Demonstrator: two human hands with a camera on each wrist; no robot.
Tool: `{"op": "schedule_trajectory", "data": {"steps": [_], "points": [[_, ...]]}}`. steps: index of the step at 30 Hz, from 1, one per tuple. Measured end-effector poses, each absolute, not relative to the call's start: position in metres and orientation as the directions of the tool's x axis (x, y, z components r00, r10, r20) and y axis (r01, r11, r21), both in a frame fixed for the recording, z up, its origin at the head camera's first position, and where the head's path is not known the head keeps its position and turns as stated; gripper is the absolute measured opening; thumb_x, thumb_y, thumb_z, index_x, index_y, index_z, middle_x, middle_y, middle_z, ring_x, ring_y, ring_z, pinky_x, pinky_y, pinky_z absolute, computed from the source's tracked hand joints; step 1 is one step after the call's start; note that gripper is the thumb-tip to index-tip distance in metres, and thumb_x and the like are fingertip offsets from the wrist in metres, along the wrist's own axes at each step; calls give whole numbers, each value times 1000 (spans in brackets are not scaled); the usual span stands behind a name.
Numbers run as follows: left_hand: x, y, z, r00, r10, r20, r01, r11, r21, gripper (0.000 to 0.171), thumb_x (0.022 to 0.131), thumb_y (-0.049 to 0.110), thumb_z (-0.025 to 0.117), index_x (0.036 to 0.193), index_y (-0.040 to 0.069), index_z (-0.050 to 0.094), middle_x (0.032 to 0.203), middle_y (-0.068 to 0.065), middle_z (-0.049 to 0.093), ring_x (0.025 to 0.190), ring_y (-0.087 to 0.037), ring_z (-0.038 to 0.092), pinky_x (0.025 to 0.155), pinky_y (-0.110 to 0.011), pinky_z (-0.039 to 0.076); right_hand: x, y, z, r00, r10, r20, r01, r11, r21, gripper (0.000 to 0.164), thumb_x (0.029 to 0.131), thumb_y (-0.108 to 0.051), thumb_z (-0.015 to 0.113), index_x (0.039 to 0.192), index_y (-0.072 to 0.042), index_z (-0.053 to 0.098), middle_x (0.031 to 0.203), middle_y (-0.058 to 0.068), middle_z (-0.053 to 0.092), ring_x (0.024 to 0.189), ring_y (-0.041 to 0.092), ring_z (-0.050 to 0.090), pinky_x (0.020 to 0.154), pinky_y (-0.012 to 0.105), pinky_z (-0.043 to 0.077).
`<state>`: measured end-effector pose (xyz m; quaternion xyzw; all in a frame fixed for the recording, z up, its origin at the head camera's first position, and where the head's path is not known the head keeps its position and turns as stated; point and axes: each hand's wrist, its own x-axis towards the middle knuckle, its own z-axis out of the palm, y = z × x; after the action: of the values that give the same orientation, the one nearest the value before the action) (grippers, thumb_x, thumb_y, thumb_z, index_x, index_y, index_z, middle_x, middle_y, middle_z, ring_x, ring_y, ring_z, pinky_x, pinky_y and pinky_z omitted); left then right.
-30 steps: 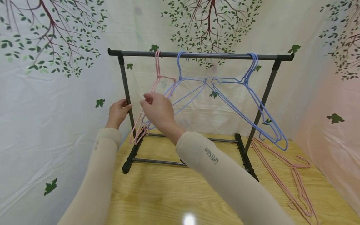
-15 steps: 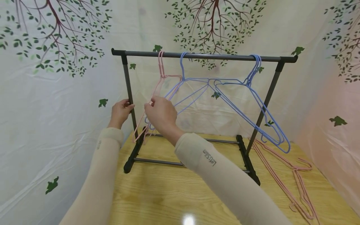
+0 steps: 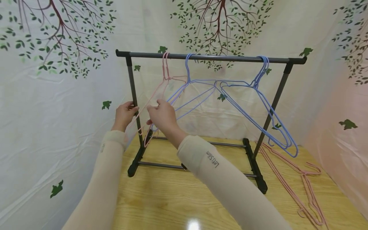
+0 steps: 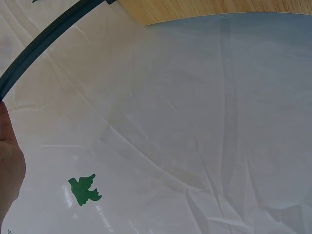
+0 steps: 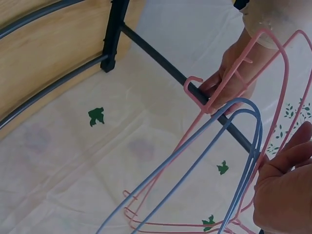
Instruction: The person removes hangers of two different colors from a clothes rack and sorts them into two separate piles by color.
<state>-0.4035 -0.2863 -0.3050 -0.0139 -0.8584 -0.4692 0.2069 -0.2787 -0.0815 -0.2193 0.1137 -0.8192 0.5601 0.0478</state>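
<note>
My left hand (image 3: 125, 115) holds the left post (image 3: 133, 88) of a black garment rack; in the right wrist view its fingers lie round the bar. Two pink hangers (image 3: 165, 68) hang at the left of the top rail, spread apart at the bottom. My right hand (image 3: 165, 116) is at them with bent fingers and pinches the sloping side of one. The other pink hanger slants left of the thumb, across in front of the post. Just behind the hand hang blue hangers (image 3: 201, 80). In the right wrist view, the right hand (image 5: 287, 183) overlaps the pink wire (image 5: 286, 73).
More blue hangers (image 3: 258, 80) hang bunched at the rail's right end. Several pink hangers (image 3: 306, 182) lie on the wooden table (image 3: 161, 198) at the right. The rack's black base (image 3: 166, 165) stands on the table. Behind is a leaf-printed cloth (image 3: 66, 127).
The two pink hangers, close together before, have spread, one swinging left towards the post. My right hand has moved slightly down. The left hand stays on the post.
</note>
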Motion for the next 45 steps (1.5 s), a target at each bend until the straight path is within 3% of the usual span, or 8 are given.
{"op": "schedule_trajectory", "data": {"steps": [8, 18, 25, 33, 36, 40, 43, 45], "points": [[-406, -288, -306, -918, -171, 357, 213, 547, 810, 40, 102, 16, 57, 136, -4, 55, 125, -27, 62, 111, -39, 63, 94, -44, 53, -279, -80, -218, -970, -142, 197, -233, 312, -921, 58, 100, -28, 60, 151, -6, 41, 121, 7, 70, 59, 13, 69, 95, 36, 49], [-406, -288, -305, -913, -166, 374, 229, 548, 804, 39, 101, 14, 58, 135, -6, 56, 123, -28, 63, 109, -39, 64, 94, -43, 52, -283, -85, -215, -988, -124, 95, -102, 47, -994, 61, 99, -25, 64, 151, -6, 40, 101, 1, 75, 55, 10, 63, 55, 26, 46], [-418, -298, -308, -912, -133, 387, 244, 583, 775, 38, 101, 18, 59, 132, -4, 59, 121, -26, 65, 107, -38, 65, 93, -47, 52, -285, -86, -210, -989, -133, 65, -62, -28, -998, 59, 95, -31, 69, 145, -7, 49, 89, -5, 73, 59, 12, 63, 57, 27, 45], [-422, -298, -313, -898, -146, 414, 265, 570, 777, 38, 100, 17, 60, 132, -3, 59, 119, -25, 66, 105, -36, 66, 88, -41, 55, -290, -100, -208, -993, -117, 29, -33, 37, -999, 29, 92, -29, 73, 115, -11, 71, 94, -6, 67, 62, 12, 61, 54, 25, 40], [-421, -297, -314, -882, -149, 447, 289, 578, 763, 38, 100, 18, 61, 131, -4, 60, 118, -25, 67, 105, -36, 67, 85, -34, 56, -291, -107, -207, -993, -118, -7, 6, 16, -1000, 27, 94, -28, 71, 114, -10, 72, 96, -3, 68, 62, 12, 63, 54, 25, 42], [-423, -299, -315, -879, -153, 452, 280, 603, 747, 38, 99, 21, 62, 131, -1, 62, 117, -23, 68, 105, -35, 66, 74, -25, 51, -292, -113, -207, -990, -131, -44, 50, -40, -998, 40, 96, -24, 68, 131, -5, 62, 102, 3, 71, 62, 12, 65, 56, 24, 45], [-424, -300, -313, -893, -153, 423, 259, 594, 761, 38, 100, 21, 61, 132, 0, 61, 118, -23, 67, 105, -35, 65, 74, -29, 50, -294, -113, -208, -993, -109, -40, 48, -67, -997, 50, 96, -22, 68, 140, -5, 54, 105, 5, 73, 60, 11, 65, 58, 24, 47], [-422, -298, -310, -905, -152, 399, 244, 581, 776, 39, 100, 19, 59, 133, -1, 60, 120, -24, 66, 105, -36, 65, 81, -34, 54, -294, -110, -208, -996, -83, -22, 28, -66, -997, 45, 96, -23, 69, 135, -5, 58, 100, 4, 73, 59, 11, 63, 59, 25, 47]]}}
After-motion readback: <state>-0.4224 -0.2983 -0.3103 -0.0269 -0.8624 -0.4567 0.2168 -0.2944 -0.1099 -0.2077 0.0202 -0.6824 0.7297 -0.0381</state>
